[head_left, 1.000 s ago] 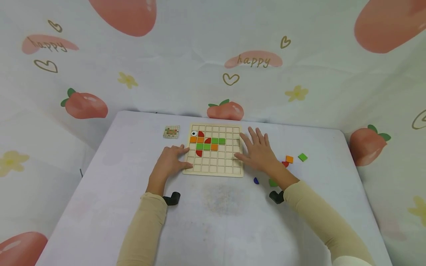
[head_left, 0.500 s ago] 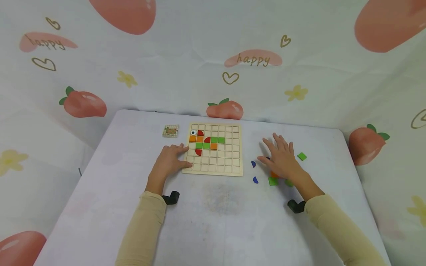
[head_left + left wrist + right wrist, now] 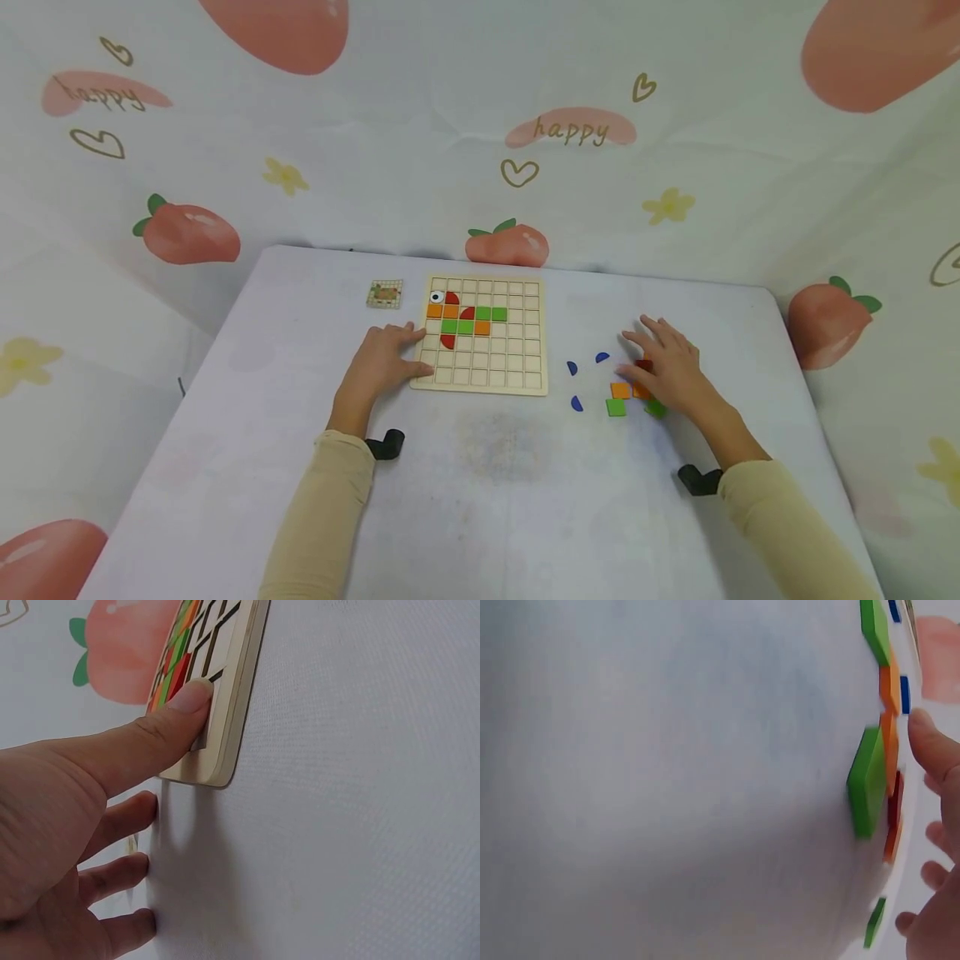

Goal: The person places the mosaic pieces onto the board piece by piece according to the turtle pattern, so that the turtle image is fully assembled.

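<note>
A wooden grid board lies on the table, with orange, green and red tiles in several cells and a round eye piece at its upper left. My left hand rests at the board's left side. In the left wrist view its thumb presses on the board's corner, and the other fingers reach down beside it. My right hand hovers over loose tiles, fingers spread and slightly bent, holding nothing that I can see. An orange tile and a green tile lie by its thumb; other pieces are partly hidden beneath it.
Several blue half-round pieces lie between the board and the right hand. A small pattern card sits beyond the left hand. A fruit-print cloth hangs behind the table.
My right hand has moved right and toward me, away from the board's right edge to above the loose tiles, uncovering blue pieces. My left hand stays at the board.
</note>
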`<state>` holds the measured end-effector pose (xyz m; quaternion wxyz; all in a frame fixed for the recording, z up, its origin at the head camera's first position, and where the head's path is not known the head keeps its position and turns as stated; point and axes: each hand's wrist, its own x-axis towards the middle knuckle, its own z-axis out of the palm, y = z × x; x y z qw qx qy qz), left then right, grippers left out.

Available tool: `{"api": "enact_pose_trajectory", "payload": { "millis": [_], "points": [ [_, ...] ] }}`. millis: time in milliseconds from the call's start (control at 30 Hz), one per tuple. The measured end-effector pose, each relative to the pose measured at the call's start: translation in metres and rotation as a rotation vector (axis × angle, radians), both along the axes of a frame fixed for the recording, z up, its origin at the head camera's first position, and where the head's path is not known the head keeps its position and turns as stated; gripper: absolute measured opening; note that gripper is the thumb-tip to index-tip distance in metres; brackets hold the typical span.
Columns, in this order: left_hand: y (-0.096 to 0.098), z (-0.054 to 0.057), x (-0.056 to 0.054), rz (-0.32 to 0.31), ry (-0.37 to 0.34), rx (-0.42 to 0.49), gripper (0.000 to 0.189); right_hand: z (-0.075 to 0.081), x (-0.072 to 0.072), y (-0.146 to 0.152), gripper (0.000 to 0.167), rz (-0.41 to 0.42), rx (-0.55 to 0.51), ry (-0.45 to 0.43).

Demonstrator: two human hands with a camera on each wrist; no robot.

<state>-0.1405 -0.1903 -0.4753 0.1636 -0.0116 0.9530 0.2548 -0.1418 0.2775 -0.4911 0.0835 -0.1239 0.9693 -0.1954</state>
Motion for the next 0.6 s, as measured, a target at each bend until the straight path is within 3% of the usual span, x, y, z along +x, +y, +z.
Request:
{"api": "enact_pose_trajectory", "payload": {
  "millis": [233, 600],
  "points": [
    [-0.002, -0.002, -0.001, -0.011, 0.011, 0.007, 0.079, -0.001, 0.002, 0.014, 0.040, -0.005, -0.021, 0.045],
    [-0.001, -0.004, -0.002, -0.021, 0.011, -0.006, 0.079, -0.012, 0.009, 0.019, 0.024, -0.015, -0.112, 0.179]
  ]
}}
